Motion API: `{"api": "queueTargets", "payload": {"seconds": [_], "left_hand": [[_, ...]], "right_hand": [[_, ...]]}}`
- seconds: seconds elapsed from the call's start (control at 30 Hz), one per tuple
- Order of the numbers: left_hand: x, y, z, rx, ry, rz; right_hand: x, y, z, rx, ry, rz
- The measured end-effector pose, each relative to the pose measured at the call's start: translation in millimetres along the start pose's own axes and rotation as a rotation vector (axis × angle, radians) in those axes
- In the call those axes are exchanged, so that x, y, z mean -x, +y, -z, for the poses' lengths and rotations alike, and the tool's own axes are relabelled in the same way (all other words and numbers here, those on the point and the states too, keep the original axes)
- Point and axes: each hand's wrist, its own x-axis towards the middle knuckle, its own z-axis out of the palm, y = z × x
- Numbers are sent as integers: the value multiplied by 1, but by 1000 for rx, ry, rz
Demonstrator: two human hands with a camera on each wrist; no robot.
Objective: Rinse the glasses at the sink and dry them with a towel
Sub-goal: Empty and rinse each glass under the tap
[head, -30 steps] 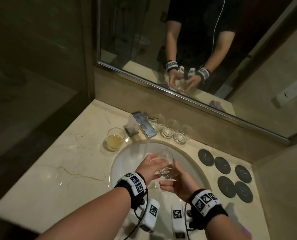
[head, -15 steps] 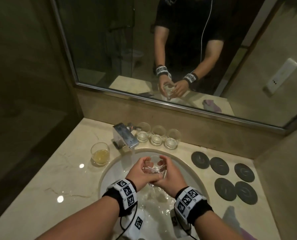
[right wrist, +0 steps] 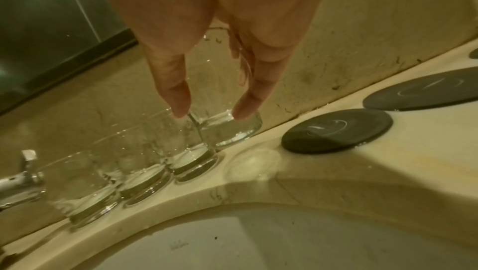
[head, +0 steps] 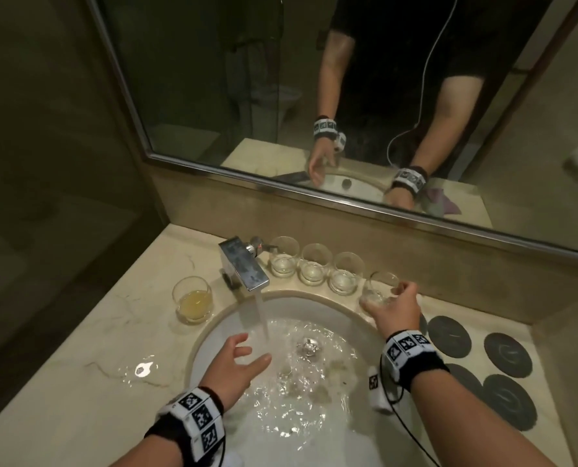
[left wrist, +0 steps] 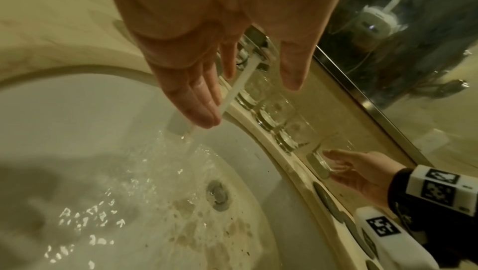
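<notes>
On the far left of the counter point(head: 78, 332) stands the one glass still holding yellow liquid point(head: 193, 299), not yet rinsed. The tap point(head: 243, 264) runs into the sink point(head: 355, 426). A second ago both hands cupped a glass under the stream; now the left hand point(head: 237, 365) hangs over the basin just beside the water, fingers point(left wrist: 196, 98) loosely spread and holding nothing. Past the three rinsed glasses point(head: 314, 267) lined up behind the basin, the right hand point(head: 395, 310) has carried the fourth glass point(right wrist: 227, 129) to the row's right end (base seemingly just off the stone), thumb and fingers point(right wrist: 175, 94) curled round it. So rinsing is nearly done, I'd judge; drying is yet to come.
</notes>
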Motion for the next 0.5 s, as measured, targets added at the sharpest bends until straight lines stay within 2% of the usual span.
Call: {"api": "queueTargets", "payload": {"seconds": [0.2, 0.5], "left_hand": [[2, -14, 13, 113, 74, 66], [-3, -16, 40, 179, 231, 128]], "right_hand": [[-27, 6, -13, -5, 7, -80], [-43, 2, -27, 8, 23, -98]]}}
